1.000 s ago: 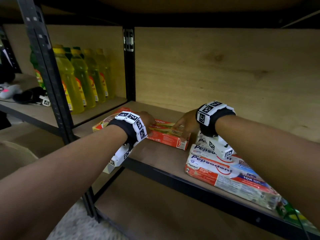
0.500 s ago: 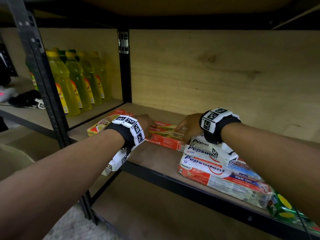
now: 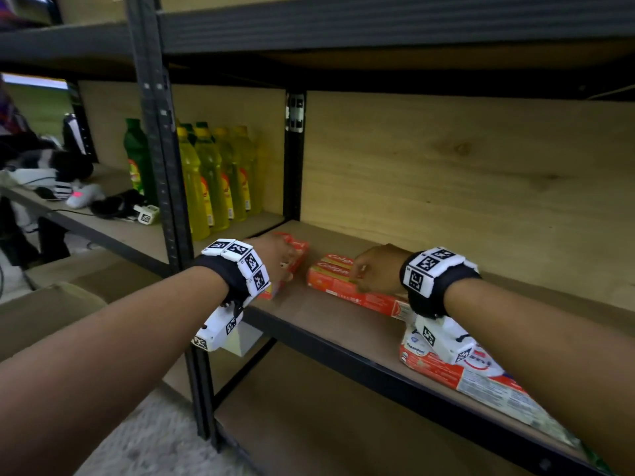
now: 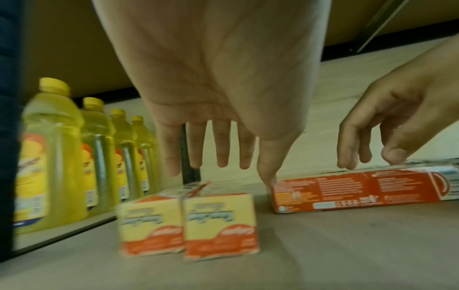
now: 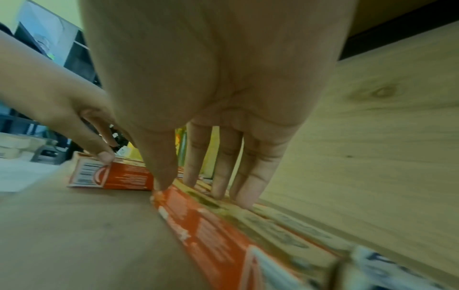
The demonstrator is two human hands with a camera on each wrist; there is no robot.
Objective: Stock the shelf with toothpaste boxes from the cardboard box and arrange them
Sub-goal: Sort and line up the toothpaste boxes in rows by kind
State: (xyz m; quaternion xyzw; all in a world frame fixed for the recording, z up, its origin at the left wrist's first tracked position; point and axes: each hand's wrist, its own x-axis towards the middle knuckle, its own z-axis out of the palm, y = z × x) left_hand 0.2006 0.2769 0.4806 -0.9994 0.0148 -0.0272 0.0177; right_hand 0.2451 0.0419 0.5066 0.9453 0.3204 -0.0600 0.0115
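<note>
Head view: the shelf [image 3: 343, 324] (wood board, black metal frame) carries two Colgate pairs, w/ yellow bottles [image 3: 213, 180] in the next bay left. The right pair [image 3: 347, 286] lies long axis across the shelf, right hand [image 3: 376, 267] pressing its top w/ straightish fingers, gripping nothing. The left pair [image 3: 292, 259] points front-to-back, left hand [image 3: 275, 255] spread open above it, just apart; Pepsodent boxes [image 3: 457, 372] lie further right.

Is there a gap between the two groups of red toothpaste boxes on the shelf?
Yes, in the head view bare shelf board shows between the left pair of boxes and the right pair of boxes.
</note>
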